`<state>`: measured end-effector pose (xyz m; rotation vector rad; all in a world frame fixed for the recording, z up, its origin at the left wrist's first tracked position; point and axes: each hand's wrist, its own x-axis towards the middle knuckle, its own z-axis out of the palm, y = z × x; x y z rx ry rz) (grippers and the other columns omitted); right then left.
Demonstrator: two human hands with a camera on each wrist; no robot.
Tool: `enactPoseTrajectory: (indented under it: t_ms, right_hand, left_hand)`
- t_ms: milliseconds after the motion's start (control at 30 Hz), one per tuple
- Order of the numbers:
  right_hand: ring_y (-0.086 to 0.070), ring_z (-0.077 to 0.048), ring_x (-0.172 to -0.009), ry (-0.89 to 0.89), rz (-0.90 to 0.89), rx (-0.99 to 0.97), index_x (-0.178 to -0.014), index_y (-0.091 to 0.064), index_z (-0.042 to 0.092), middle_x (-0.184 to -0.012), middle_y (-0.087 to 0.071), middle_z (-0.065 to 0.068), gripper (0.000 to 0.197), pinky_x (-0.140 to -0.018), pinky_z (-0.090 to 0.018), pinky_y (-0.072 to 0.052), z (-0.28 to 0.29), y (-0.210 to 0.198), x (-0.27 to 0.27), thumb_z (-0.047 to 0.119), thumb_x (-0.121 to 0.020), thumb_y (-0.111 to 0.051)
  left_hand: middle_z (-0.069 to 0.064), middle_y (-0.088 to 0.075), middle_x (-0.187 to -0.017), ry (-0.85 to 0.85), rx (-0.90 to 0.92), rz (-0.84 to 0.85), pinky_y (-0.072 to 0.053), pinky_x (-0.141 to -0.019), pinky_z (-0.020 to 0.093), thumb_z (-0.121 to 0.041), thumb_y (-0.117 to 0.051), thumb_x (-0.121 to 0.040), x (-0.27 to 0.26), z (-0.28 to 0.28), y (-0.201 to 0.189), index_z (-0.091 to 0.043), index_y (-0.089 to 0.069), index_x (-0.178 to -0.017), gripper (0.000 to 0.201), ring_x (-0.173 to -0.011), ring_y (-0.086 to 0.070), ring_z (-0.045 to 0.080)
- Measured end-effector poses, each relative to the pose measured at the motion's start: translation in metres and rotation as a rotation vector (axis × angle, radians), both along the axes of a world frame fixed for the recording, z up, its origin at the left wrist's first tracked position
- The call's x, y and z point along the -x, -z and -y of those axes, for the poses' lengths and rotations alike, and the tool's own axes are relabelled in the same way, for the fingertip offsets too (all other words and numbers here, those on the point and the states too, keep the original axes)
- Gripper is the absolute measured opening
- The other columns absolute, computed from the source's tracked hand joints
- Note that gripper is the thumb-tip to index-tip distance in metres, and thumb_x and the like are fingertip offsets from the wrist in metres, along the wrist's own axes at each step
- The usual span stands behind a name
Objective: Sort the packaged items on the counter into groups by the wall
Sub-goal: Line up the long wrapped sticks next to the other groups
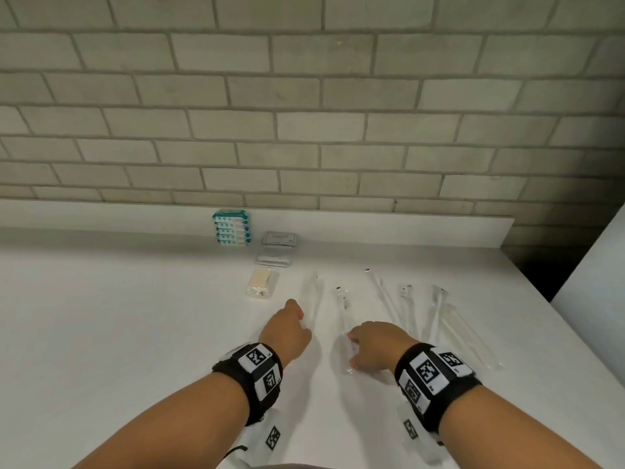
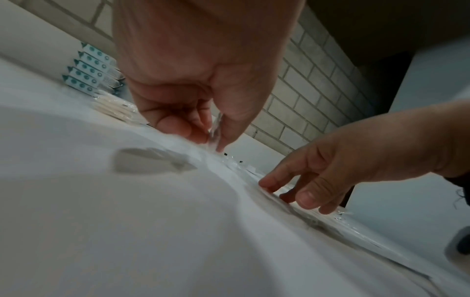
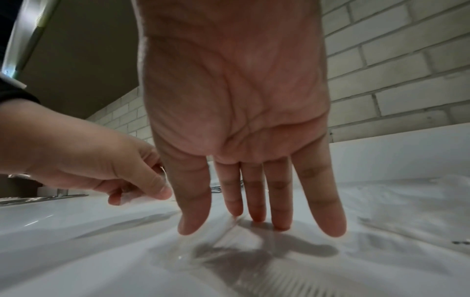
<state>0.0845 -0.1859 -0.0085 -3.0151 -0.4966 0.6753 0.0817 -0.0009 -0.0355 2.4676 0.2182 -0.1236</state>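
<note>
Several long clear packets lie on the white counter [image 1: 135, 316]. My left hand [image 1: 302, 321] pinches the near end of one long clear packet [image 1: 313, 292] between thumb and forefinger; the pinch shows in the left wrist view [image 2: 213, 138]. My right hand [image 1: 351, 350] reaches down with straight fingers [image 3: 254, 213], their tips touching a second long clear packet [image 1: 343, 306] that lies flat. By the wall stand a stack of teal-and-white packets [image 1: 231, 231], two piles of grey flat packets [image 1: 280, 239], and a cream item in clear wrap [image 1: 262, 282].
More long clear packets [image 1: 385, 296] lie to the right of my hands, the farthest [image 1: 470, 336] near the counter's right edge. Beyond that edge is a dark gap [image 1: 534, 269] and a white surface [image 1: 592, 265]. A low ledge [image 1: 406, 228] runs under the brick wall.
</note>
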Motion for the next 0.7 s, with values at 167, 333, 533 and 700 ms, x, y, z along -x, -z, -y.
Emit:
enactPoseTrajectory:
  t_ms: [167, 333, 533, 700]
  right_hand:
    - [-0.057, -0.022, -0.112, 0.014, -0.039, 0.001, -0.120, -0.056, 0.020, -0.121, -0.059, 0.000, 0.035, -0.089, -0.031, -0.047, 0.000, 0.001, 0.001, 0.033, -0.087, -0.054]
    - [-0.045, -0.023, -0.132, -0.024, -0.023, -0.010, -0.151, -0.027, 0.026, -0.146, -0.045, -0.001, 0.066, -0.105, -0.034, -0.040, 0.001, 0.004, 0.002, 0.031, -0.090, -0.053]
    - [-0.054, -0.024, -0.119, -0.046, -0.017, 0.026, -0.144, -0.040, 0.027, -0.135, -0.052, 0.001, 0.058, -0.090, -0.031, -0.045, 0.002, 0.004, 0.001, 0.035, -0.087, -0.051]
    - [-0.056, -0.025, -0.112, -0.061, 0.004, 0.029, -0.137, -0.047, 0.023, -0.126, -0.053, -0.001, 0.052, -0.081, -0.030, -0.044, -0.002, 0.004, 0.001, 0.038, -0.087, -0.052]
  left_hand:
    - [0.008, -0.066, -0.102, -0.024, -0.020, -0.053, -0.051, -0.077, 0.032, -0.029, -0.057, -0.091, -0.005, -0.004, 0.006, -0.017, -0.040, -0.126, 0.041, -0.090, -0.063, 0.023]
    - [0.003, -0.040, -0.144, 0.218, -0.273, 0.034, -0.038, -0.105, 0.035, -0.025, -0.051, -0.095, 0.003, -0.010, 0.013, -0.022, -0.034, -0.144, 0.052, -0.128, -0.043, 0.023]
    - [0.003, -0.041, -0.144, 0.369, -0.430, -0.056, -0.036, -0.106, 0.038, -0.042, -0.049, -0.094, 0.008, -0.008, 0.006, -0.019, -0.039, -0.142, 0.054, -0.131, -0.039, 0.025]
    - [0.008, -0.054, -0.121, 0.094, -0.385, -0.149, -0.047, -0.086, 0.034, -0.041, -0.063, -0.085, 0.000, 0.000, 0.005, -0.012, -0.040, -0.126, 0.056, -0.110, -0.055, 0.026]
